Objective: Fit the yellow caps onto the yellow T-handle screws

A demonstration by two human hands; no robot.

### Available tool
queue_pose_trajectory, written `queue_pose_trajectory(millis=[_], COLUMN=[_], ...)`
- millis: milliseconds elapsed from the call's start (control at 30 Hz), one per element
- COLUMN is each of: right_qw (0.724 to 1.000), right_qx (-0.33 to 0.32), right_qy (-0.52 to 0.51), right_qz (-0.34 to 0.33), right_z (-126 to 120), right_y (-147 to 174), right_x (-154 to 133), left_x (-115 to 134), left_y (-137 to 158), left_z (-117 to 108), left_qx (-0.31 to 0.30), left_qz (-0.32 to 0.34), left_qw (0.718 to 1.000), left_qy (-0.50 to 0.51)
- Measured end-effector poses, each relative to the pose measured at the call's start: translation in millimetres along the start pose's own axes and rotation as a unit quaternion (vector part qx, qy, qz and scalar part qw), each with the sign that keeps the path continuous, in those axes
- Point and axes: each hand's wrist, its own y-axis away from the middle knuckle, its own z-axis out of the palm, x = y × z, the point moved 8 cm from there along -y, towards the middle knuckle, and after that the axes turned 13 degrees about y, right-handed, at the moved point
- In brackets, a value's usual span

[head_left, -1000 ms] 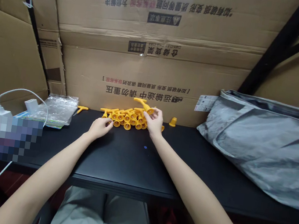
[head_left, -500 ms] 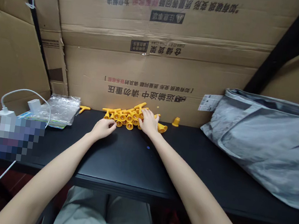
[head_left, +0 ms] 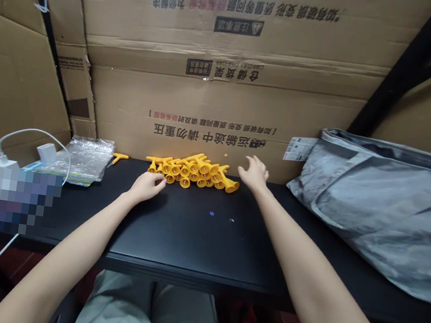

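Note:
Several yellow plastic pieces with T-shaped handles and flared, funnel-like ends (head_left: 194,168) lie stacked at the back of the black table (head_left: 188,238), most flared ends facing me. My left hand (head_left: 147,186) rests at the pile's front left corner, fingers curled in; whatever they hold, if anything, is hidden. To the right of the pile, my right hand (head_left: 254,173) hovers close to the cardboard with its fingers apart. It covers the spot where a small yellow cup-shaped piece stood. One more yellow T-handle (head_left: 120,158) with a thin metal shaft lies left of the pile.
Behind the table stands a large cardboard sheet (head_left: 216,97). At the right lies a grey bag (head_left: 376,216). Clear plastic bags (head_left: 88,157), a white charger (head_left: 4,170) with its cable and a blurred-out object are at the left. A small blue spot (head_left: 212,213) marks the tabletop.
My right hand has left the pile and moved right, to where the small yellow cup-shaped piece stood. The pile's right part now shows. My left hand has stayed in place.

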Motion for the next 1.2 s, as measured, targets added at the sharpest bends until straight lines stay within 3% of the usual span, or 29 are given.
queue_pose_trajectory(millis=[167, 400, 900, 1033, 1200], right_qw=[0.988, 0.978, 0.963, 0.968, 0.975], right_qx=[-0.078, -0.151, -0.22, -0.206, -0.174], right_qy=[0.007, 0.018, 0.084, 0.069, 0.075], right_qz=[0.136, 0.143, 0.132, 0.123, 0.118], right_z=[41, 80, 98, 102, 92], right_y=[6, 0, -8, -8, -1], right_x=[59, 71, 79, 76, 69], left_x=[-1, 0, -1, -1, -20], left_y=[0, 0, 0, 0, -2], left_z=[0, 0, 0, 1, -21], left_qx=[-0.001, -0.004, 0.0, 0.0, 0.082], left_qz=[-0.008, -0.008, -0.008, -0.016, -0.102], left_qw=[1.0, 1.0, 1.0, 1.0, 0.99], left_qy=[0.007, 0.008, 0.008, -0.001, -0.055])
